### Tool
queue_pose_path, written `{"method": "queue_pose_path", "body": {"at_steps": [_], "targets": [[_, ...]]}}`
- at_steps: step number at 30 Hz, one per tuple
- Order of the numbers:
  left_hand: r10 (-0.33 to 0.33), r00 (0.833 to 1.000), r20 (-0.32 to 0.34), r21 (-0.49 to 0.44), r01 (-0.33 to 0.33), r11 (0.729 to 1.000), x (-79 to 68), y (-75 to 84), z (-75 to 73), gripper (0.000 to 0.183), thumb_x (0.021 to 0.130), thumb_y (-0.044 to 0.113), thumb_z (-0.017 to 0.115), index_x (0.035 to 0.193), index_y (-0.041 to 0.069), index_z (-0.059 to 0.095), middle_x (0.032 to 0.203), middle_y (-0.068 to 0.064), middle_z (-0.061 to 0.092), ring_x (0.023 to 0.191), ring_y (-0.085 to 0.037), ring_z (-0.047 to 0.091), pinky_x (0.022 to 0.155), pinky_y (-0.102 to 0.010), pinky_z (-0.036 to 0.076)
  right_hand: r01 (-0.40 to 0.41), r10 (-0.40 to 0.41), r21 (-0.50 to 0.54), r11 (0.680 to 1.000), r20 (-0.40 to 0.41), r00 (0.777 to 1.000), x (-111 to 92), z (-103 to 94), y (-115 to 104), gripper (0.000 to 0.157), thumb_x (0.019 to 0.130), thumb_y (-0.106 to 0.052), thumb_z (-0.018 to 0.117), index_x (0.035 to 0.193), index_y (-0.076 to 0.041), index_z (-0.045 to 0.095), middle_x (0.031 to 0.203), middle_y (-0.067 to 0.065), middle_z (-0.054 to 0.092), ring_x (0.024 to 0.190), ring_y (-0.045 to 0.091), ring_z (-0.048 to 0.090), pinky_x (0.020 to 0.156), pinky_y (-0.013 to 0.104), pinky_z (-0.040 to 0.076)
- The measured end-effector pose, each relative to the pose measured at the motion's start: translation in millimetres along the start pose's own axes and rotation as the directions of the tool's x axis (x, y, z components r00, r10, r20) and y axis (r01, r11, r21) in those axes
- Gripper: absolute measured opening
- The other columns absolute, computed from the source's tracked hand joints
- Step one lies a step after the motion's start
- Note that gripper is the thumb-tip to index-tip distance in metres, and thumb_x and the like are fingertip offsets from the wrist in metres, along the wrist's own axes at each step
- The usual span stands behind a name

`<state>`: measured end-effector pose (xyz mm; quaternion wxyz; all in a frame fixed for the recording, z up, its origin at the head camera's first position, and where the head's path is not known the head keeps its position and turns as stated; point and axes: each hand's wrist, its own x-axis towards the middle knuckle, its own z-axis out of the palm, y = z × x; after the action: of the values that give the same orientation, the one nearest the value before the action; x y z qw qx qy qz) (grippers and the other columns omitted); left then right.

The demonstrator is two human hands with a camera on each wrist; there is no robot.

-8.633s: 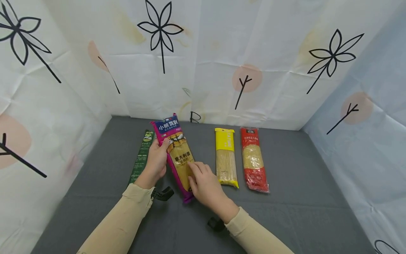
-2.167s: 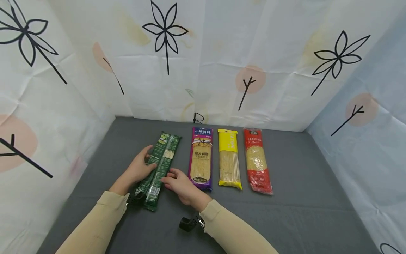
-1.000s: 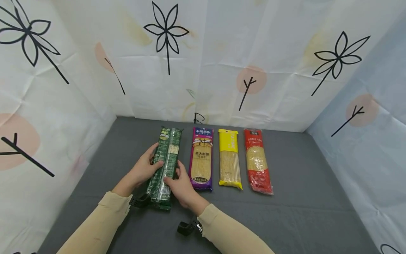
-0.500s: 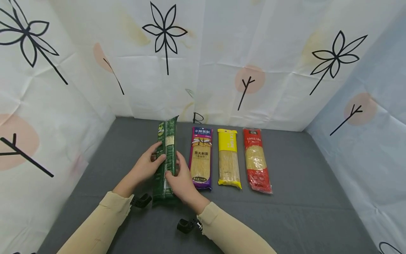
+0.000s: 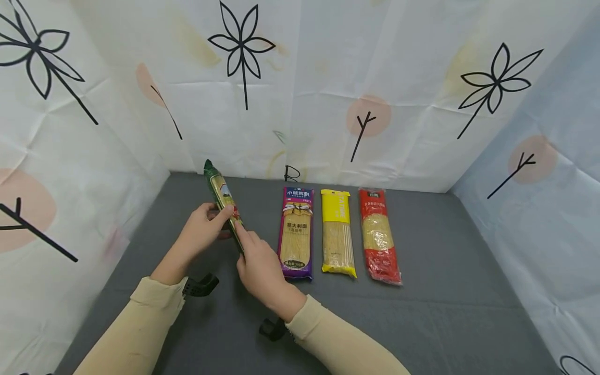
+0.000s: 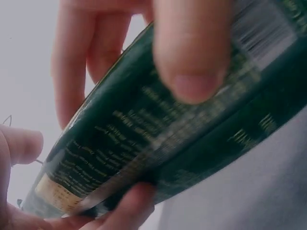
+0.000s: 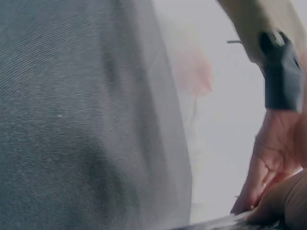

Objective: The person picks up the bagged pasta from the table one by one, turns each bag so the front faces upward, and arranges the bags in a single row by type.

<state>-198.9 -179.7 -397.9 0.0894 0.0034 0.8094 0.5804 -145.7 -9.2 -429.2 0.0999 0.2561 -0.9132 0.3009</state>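
Observation:
Both hands hold a green pasta packet (image 5: 218, 183) up off the table, tilted and turned almost edge-on in the head view, with its printed front partly showing. My left hand (image 5: 199, 232) grips it around the middle, thumb on the near side. The right hand (image 5: 263, 271) pinches its lower part, covering that end. In the left wrist view the packet's dark green back (image 6: 120, 120) shows small print, a lengthwise seam and a barcode, with fingers on both sides. The right wrist view catches only fingers and a packet edge at the bottom right.
To the right, a purple spaghetti packet (image 5: 297, 234), a yellow noodle packet (image 5: 338, 234) and a red noodle packet (image 5: 378, 237) lie side by side on the grey tablecloth (image 5: 450, 312). Patterned white curtains (image 5: 309, 67) stand behind and at both sides.
Earlier the hands held the purple packet; it now lies beside the yellow one. The green packet was then gripped, straightened, lifted, and has just been turned from its back to edge-on, top leaning left.

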Motion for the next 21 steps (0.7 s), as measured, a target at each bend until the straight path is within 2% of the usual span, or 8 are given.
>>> {"method": "queue_pose_path", "body": {"at_steps": [3,7,9,13,19,21], "targets": [[-0.024,0.999,-0.021,-0.031,0.023,0.999,-0.6,0.4,-2.7,0.086,0.094,0.054,0.054,0.146,-0.006,0.021,0.13,-0.03,0.048,0.104,-0.035,0.063,0.081,-0.041,0.055,0.096,-0.106,-0.182,0.979,-0.049,0.993,-3,5.8,-4,0.067,0.089,-0.009,0.067,0.149,-0.009,0.037,0.121,0.006,0.059,0.088,0.02,0.062,0.066,0.026,0.055],[-0.042,0.998,-0.057,-0.086,0.037,0.996,0.7,-4.6,-3.1,0.08,0.095,0.046,0.057,0.144,-0.006,0.021,0.13,-0.03,0.046,0.105,-0.033,0.06,0.078,-0.038,0.056,0.144,-0.182,-0.324,0.935,-0.089,0.979,-5,13.2,-7,0.067,0.086,-0.015,0.072,0.146,-0.01,0.042,0.122,0.005,0.06,0.09,0.021,0.062,0.066,0.028,0.057],[-0.055,0.995,-0.083,-0.102,0.046,0.994,1.9,-8.0,-3.0,0.076,0.096,0.043,0.057,0.143,-0.005,0.023,0.128,-0.028,0.047,0.102,-0.03,0.06,0.076,-0.036,0.056,0.153,-0.197,-0.35,0.924,-0.093,0.976,-6,14.9,-7,0.067,0.085,-0.017,0.074,0.145,-0.012,0.044,0.124,0.005,0.059,0.092,0.022,0.061,0.067,0.03,0.057],[-0.079,0.989,-0.127,-0.122,0.063,0.99,4.2,-12.6,-2.0,0.068,0.097,0.039,0.054,0.143,-0.003,0.027,0.127,-0.024,0.048,0.099,-0.027,0.06,0.072,-0.031,0.056,0.158,-0.198,-0.353,0.922,-0.08,0.977,-7,16.5,-6,0.07,0.083,-0.019,0.077,0.144,-0.015,0.045,0.128,0.006,0.057,0.095,0.023,0.06,0.069,0.032,0.057],[-0.102,0.983,-0.153,-0.171,0.076,0.982,7.8,-15.7,-0.8,0.064,0.099,0.036,0.052,0.144,-0.001,0.028,0.128,-0.023,0.049,0.106,-0.032,0.059,0.074,-0.03,0.055,0.218,-0.261,-0.392,0.894,-0.057,0.964,-9,18.8,0,0.071,0.081,-0.022,0.078,0.144,-0.013,0.046,0.132,0.008,0.056,0.099,0.024,0.059,0.079,0.032,0.055],[-0.114,0.982,-0.151,-0.202,0.083,0.976,8.6,-17.2,-0.9,0.063,0.1,0.036,0.051,0.145,0.0,0.027,0.13,-0.022,0.048,0.107,-0.029,0.059,0.075,-0.029,0.055,0.233,-0.265,-0.381,0.895,-0.032,0.964,-9,18.6,3,0.071,0.082,-0.023,0.077,0.144,-0.013,0.045,0.134,0.008,0.054,0.104,0.025,0.057,0.085,0.032,0.053]]}}
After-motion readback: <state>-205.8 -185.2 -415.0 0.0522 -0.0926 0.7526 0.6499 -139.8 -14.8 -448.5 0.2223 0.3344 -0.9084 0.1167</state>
